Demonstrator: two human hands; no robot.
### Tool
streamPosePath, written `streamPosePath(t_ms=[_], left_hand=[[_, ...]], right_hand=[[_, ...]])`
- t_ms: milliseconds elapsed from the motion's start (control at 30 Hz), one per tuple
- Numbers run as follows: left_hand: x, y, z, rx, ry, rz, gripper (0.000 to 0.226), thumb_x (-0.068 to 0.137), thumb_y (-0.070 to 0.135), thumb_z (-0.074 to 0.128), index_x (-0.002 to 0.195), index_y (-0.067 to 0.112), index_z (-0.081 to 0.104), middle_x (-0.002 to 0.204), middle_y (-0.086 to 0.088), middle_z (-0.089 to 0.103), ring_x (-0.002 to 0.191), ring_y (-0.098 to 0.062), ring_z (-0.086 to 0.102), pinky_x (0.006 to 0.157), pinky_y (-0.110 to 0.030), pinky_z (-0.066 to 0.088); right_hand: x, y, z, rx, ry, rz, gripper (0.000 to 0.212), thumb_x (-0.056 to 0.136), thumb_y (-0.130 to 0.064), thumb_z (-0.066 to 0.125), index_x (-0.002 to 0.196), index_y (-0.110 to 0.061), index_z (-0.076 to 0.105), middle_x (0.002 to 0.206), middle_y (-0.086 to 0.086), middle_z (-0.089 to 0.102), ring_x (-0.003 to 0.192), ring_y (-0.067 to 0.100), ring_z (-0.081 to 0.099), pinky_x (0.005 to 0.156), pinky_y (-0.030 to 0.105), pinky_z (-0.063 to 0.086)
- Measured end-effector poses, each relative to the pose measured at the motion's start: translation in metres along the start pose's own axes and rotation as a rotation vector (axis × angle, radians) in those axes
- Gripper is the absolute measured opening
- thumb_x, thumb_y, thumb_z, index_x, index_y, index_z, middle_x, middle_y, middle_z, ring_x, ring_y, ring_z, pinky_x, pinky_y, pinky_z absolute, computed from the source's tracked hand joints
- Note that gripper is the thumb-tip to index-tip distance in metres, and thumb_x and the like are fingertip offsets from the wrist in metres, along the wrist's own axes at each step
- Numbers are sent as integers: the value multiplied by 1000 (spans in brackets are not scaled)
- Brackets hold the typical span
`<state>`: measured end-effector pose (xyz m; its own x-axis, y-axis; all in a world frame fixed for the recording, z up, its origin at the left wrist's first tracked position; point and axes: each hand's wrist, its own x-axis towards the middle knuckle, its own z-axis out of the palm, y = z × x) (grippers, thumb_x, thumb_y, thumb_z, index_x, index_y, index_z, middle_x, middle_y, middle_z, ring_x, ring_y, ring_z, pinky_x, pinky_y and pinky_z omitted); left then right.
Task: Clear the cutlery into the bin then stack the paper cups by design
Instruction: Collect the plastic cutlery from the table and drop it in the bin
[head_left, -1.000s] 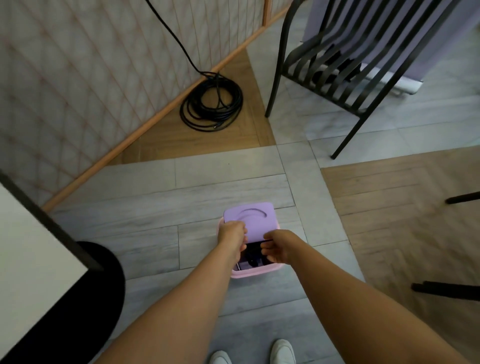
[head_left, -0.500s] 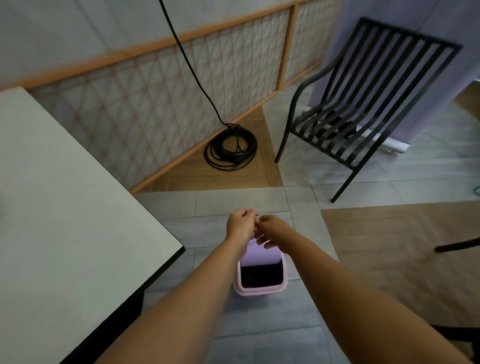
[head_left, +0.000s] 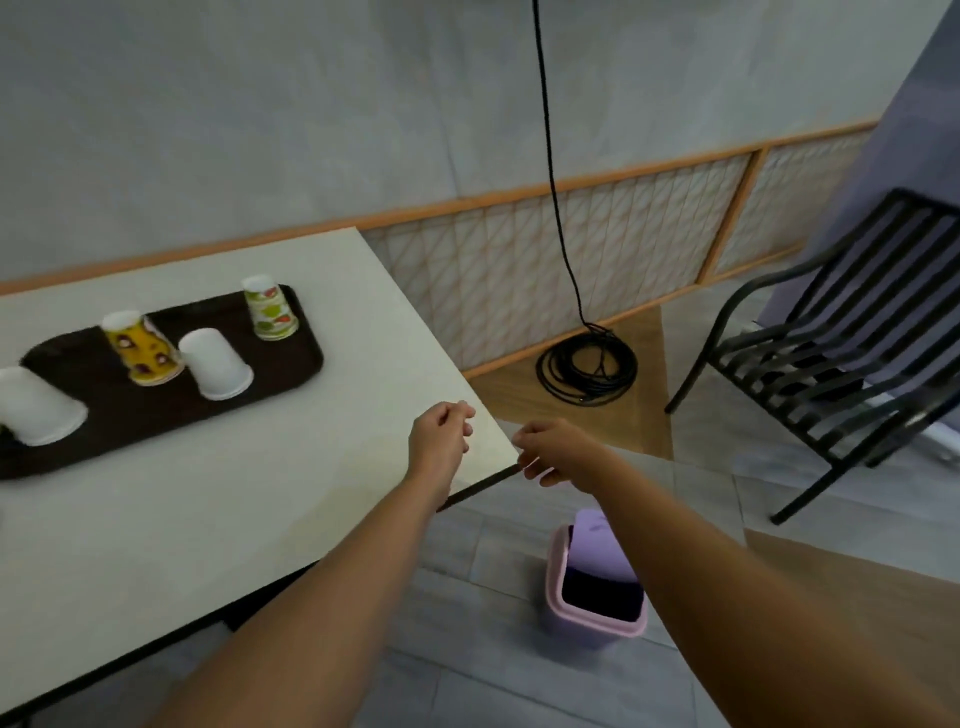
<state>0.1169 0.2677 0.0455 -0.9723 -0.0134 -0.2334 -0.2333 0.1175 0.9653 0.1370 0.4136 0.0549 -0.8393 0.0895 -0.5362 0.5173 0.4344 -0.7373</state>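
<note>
Paper cups (head_left: 215, 364) stand untouched; left hand (head_left: 439, 441) and right hand (head_left: 558, 449) hover apart, loosely curled, holding nothing.

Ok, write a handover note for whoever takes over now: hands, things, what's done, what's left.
Left hand and right hand: loosely curled, empty, near the white table's corner.
Pink plastic bin on the floor, lid tipped open; contents too dark to see.
No cutlery visible on table or brown tray.
On the tray, upside down, unstacked: two plain white paper cups, a yellow patterned cup, a green patterned cup.
Left: stack cups by design.
</note>
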Motion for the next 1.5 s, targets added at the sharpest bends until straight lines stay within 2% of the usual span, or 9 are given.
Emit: streamPosePath(t_ms=[367,600,733,933,1100,1200,1300,1400,1500], left_hand=[[-25,-14,-223,-43,293,-99,21,95,18,46,83,11,61,72,-2,51,59,-14,41,51,-23,33],[-32,-35,-361,-8,382,-195,14,94,17,49,89,8,58,73,-2,48,58,-15,40,52,-24,33],[-23,-45,-421,-14,434,-227,10,92,15,50,85,11,54,70,-1,45,57,-15,38,52,-25,32],[-1,-50,-468,38,510,-241,12,95,19,47,95,11,56,79,-5,51,70,-19,45,59,-25,39],[20,-54,-506,3,583,-272,16,94,19,47,82,16,56,90,-6,51,79,-23,46,70,-29,39],[36,-59,-525,-20,618,-263,11,94,20,48,95,14,57,92,-5,51,84,-22,45,76,-29,38],[52,-65,-543,-23,636,-274,11,94,19,48,94,11,57,83,-2,50,84,-21,44,75,-29,37],[69,-71,-560,-9,638,-298,11,93,18,48,89,10,55,79,-1,48,82,-21,44,65,-25,36],[90,-76,-573,39,619,-301,13,93,18,48,93,9,57,84,-4,49,82,-21,43,71,-28,36]], right_hand=[[-25,-104,145,-81,-169,-108,16,95,-20,49,104,-9,56,79,4,59,63,14,56,57,23,44],[-29,-158,248,-152,-264,-123,21,94,-19,49,110,-7,56,79,4,59,63,14,57,56,23,45],[-20,-193,302,-240,-319,-160,15,95,-19,49,104,-8,55,80,5,58,64,14,57,59,23,47],[5,-231,347,-366,-373,-188,14,95,-19,49,103,-9,53,79,4,57,63,13,56,59,22,46],[36,-271,393,-462,-438,-282,25,95,-17,46,116,-7,56,82,4,55,64,13,55,59,22,47],[48,-285,422,-524,-490,-348,28,95,-13,45,120,-10,57,84,5,54,67,14,53,61,23,47],[56,-290,449,-594,-517,-414,32,94,-14,46,123,-14,57,95,7,55,79,21,55,65,28,50],[66,-294,470,-653,-531,-419,35,94,-14,44,126,-16,56,100,8,54,82,24,55,63,29,50],[76,-300,488,-693,-499,-455,35,95,-12,41,127,-14,56,118,12,56,90,25,56,71,31,52]])
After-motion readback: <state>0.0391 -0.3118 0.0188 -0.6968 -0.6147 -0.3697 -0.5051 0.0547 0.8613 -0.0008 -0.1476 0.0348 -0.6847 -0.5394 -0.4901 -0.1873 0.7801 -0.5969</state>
